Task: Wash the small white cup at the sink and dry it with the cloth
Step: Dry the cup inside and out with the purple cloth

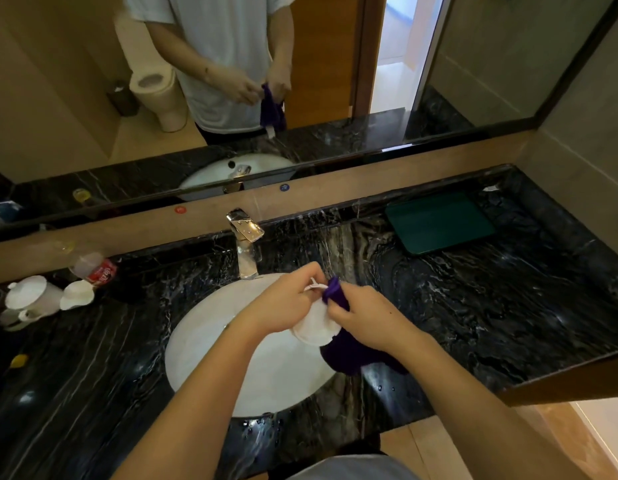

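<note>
The small white cup (316, 325) is held above the right side of the white sink basin (231, 368), its base turned toward me. My left hand (283, 303) grips it from the left, near the handle. My right hand (366, 317) pinches a dark purple cloth (349, 351) against the cup's upper right side. The rest of the cloth hangs down below my right wrist over the basin's edge. The chrome tap (247, 244) stands behind the basin, and I see no water running from it.
White cups and a lidded white pot (34, 296) stand at the left of the black marble counter (473, 299), with a plastic bottle (93, 268) lying beside them. A dark green tray (439, 221) sits at the back right. A wide mirror runs behind the counter.
</note>
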